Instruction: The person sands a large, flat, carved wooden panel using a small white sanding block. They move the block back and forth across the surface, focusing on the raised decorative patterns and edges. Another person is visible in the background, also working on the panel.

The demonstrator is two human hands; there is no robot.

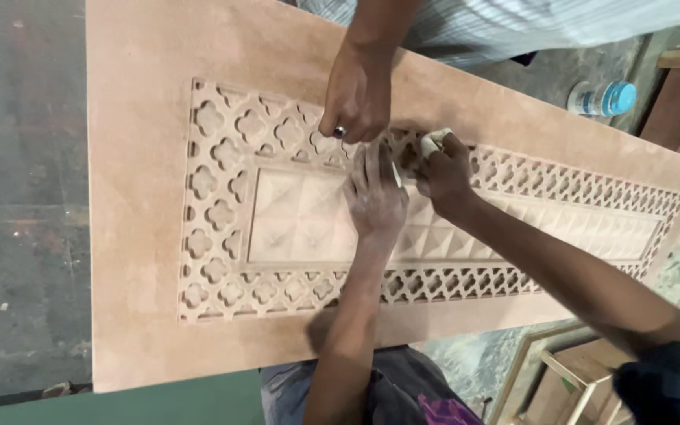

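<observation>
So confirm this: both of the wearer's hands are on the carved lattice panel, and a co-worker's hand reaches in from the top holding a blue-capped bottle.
Wrong on the bottle. In the head view, the co-worker's hand rests on the carved lattice panel; the blue-capped bottle lies apart on the floor. The left hand and right hand are on the panel.

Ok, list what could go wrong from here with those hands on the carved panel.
1. The right hand works a folded bit of sandpaper at the thin lattice; pushing hard might chip it.
2. The left hand and a co-worker's hand crowd the same spot, so knuckles could get scraped.
3. The panel seems to overhang its support and may tip.
</observation>
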